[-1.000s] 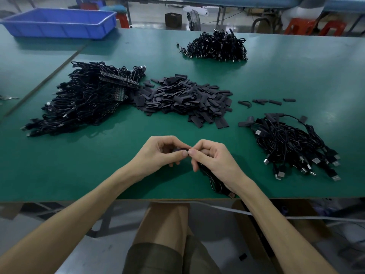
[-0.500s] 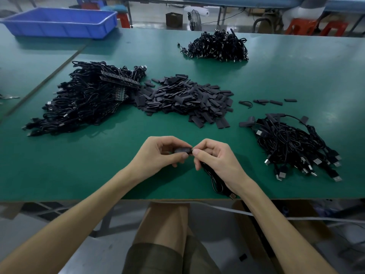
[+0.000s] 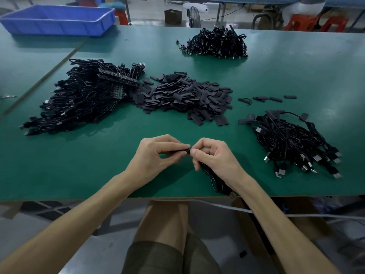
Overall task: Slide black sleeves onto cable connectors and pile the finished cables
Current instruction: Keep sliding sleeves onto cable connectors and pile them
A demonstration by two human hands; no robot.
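Close to the near edge of the bench (image 3: 98, 175), the left hand (image 3: 156, 155) pinches a black sleeve (image 3: 180, 152) between thumb and curled fingers (image 3: 171, 141), its end pointing at the right hand (image 3: 215, 157). That hand's fingers pinch the cable (image 3: 212, 177) just behind its connector, likely to feed it in; the connector itself is hidden. Slack trails back to the near edge. Toward the right edge lies a pile of cables (image 3: 292, 143), probably finished ones, handy for dropping. Mid-bench sits the heap of loose sleeves (image 3: 183, 97), touching a tangle of cables (image 3: 83, 97) on its left, likely unsleeved stock. A far cable pile (image 3: 215, 42) lies near the far edge.
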